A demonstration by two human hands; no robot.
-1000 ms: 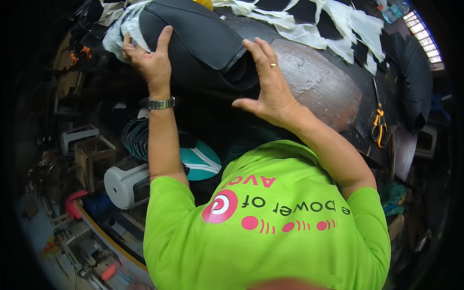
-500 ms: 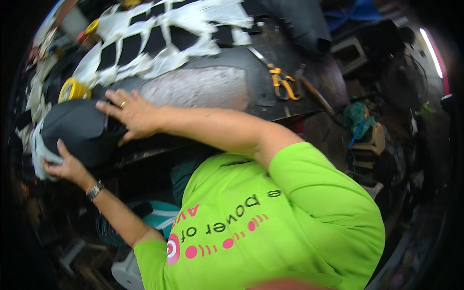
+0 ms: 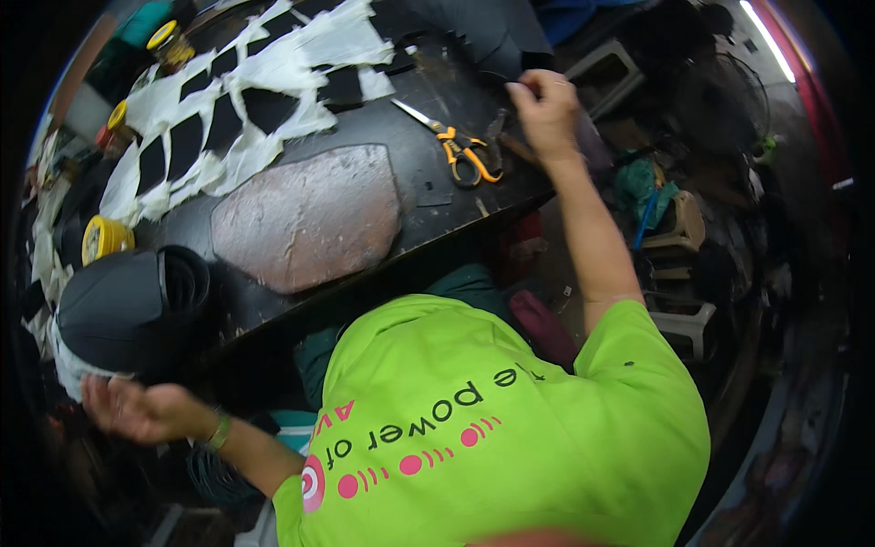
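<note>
My left hand is palm up at the lower left, fingers loosely curled and apart, with nothing visible in it. Just beyond it, a rolled black sheet stands at the table's near edge, some pale material under its side. My right hand is closed, thumb and fingers together, over the table's right end beside a large dark sheet. Whether a bit of dark material is between those fingers cannot be made out. Scissors with orange-and-black handles lie to the left of my right hand, slightly open.
A flat grey-brown slab lies mid-table. Behind it spreads white sheeting with black pieces among it. Yellow-lidded jars and a yellow tape roll line the left side. Plastic stools stand on the floor at right.
My right hand has left the black roll and swung right across the table to its far right end. My left hand has come off the roll, toward me, and turned palm up.
</note>
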